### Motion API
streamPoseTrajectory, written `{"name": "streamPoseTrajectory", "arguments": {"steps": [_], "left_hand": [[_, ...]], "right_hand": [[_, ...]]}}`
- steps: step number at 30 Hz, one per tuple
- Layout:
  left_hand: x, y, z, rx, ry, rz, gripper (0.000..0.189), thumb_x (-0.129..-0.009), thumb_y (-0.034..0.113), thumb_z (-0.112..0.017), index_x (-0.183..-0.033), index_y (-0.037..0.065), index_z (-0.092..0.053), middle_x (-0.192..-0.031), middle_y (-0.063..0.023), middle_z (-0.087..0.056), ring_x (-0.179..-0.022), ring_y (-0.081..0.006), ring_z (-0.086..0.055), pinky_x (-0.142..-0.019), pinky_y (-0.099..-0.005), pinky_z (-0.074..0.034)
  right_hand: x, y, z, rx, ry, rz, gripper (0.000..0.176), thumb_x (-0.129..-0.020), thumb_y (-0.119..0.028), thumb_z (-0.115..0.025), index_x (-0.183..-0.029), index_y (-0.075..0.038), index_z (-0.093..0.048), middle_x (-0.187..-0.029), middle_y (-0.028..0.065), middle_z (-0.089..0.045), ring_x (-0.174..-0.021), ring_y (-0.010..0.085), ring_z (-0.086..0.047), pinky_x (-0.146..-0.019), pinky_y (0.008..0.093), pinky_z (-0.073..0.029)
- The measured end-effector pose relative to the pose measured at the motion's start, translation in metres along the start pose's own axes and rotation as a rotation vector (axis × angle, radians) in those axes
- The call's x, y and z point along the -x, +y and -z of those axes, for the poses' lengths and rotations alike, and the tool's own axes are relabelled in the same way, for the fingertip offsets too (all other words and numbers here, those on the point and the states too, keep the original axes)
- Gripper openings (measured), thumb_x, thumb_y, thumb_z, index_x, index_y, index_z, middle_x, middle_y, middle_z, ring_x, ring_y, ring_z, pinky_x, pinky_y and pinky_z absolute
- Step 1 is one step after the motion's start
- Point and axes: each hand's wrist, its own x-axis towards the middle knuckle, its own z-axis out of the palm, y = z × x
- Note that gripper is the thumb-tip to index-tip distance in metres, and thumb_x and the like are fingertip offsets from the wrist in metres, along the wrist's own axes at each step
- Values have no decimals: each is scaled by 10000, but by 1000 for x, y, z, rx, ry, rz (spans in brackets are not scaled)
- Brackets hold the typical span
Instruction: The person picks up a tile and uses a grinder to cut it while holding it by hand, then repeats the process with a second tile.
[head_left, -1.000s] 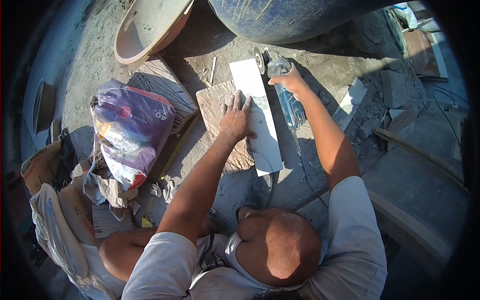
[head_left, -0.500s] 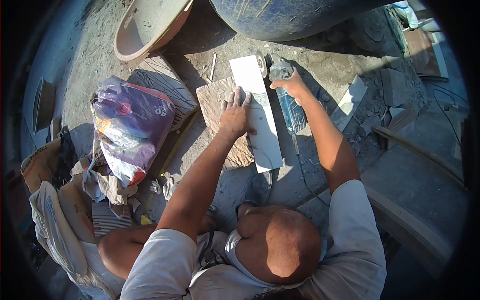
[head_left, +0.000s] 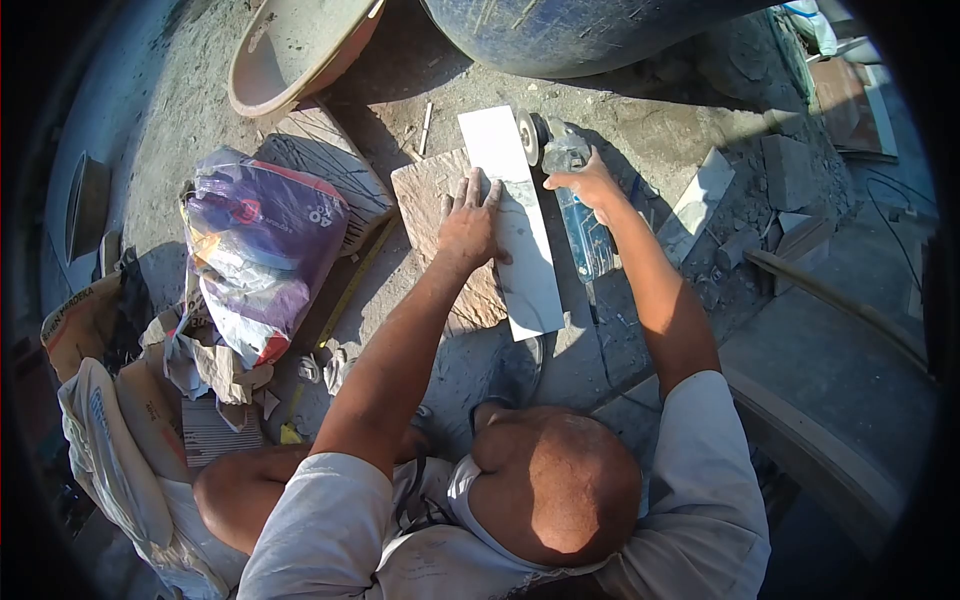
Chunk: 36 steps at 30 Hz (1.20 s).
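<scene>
Barely started, judging by the uncut white tile (head_left: 536, 290): held flat on a stone slab (head_left: 428, 205) under the spread fingers of the left hand (head_left: 468, 228), with the right hand (head_left: 588, 186) closed around the grinder (head_left: 583, 232), disc (head_left: 527, 137) at the tile's far right edge and nearly its full length left

grinder (head_left: 578, 205) 1 | stone slab (head_left: 432, 215) 1 | purple sack (head_left: 262, 262) 1 | basin (head_left: 262, 95) 1 | barrel (head_left: 570, 35) 1

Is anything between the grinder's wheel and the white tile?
Nothing visible. The right hand holds the grinder with its disc right at the edge of the white tile. The left hand lies flat on the tile, clear of the disc.
</scene>
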Motion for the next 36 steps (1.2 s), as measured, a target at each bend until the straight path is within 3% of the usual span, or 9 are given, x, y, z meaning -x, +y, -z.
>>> {"name": "streamPoseTrajectory", "arguments": {"steps": [5, 17, 29, 32, 36], "left_hand": [[2, 4, 8, 37, -60, 16, 1314, -493, 428, -913, -1536, 157, -160, -1595, -183, -62, -1466, -354, -135, -1170, -514, -198], [0, 1, 0, 14, 5, 3, 1295, -464, 442, -911, -1527, 184, -218, -1586, -197, -110, -1445, -375, -202, -1151, -501, -239], [0, -1, -3, 24, 12, 1, 1300, -459, 455, -910, -1526, 181, -219, -1587, -190, -107, -1440, -380, -210, -1154, -511, -234], [-1, 0, -1, 26, 9, 1, 1297, -463, 452, -910, -1526, 181, -218, -1588, -189, -104, -1440, -379, -214, -1155, -508, -231], [0, 3, 3, 47, -34, 17, 1304, -484, 421, -918, -1534, 175, -184, -1598, -167, -65, -1464, -353, -145, -1165, -513, -217]], "right_hand": [[4, 12, -2, -4, 8, 0, 1245, -542, -213, -832, -1497, 57, -81, -1407, 279, -416, -1272, 328, -465, -1039, 380, -394], [26, 25, 1, -11, 29, 5, 1153, -535, -180, -843, -1460, 65, -200, -1306, 242, -509, -1189, 306, -528, -993, 369, -430], [38, 54, -2, -50, 13, -30, 1153, -530, -175, -846, -1464, 38, -203, -1271, 225, -529, -1163, 286, -537, -978, 371, -442], [63, 36, 5, -92, -57, -29, 1152, -531, -176, -844, -1463, 42, -202, -1262, 212, -536, -1152, 284, -540, -971, 365, -442], [57, 57, 2, -54, -22, -34, 1150, -530, -176, -844, -1462, 44, -206, -1257, 202, -542, -1147, 283, -541, -967, 359, -441]]}}
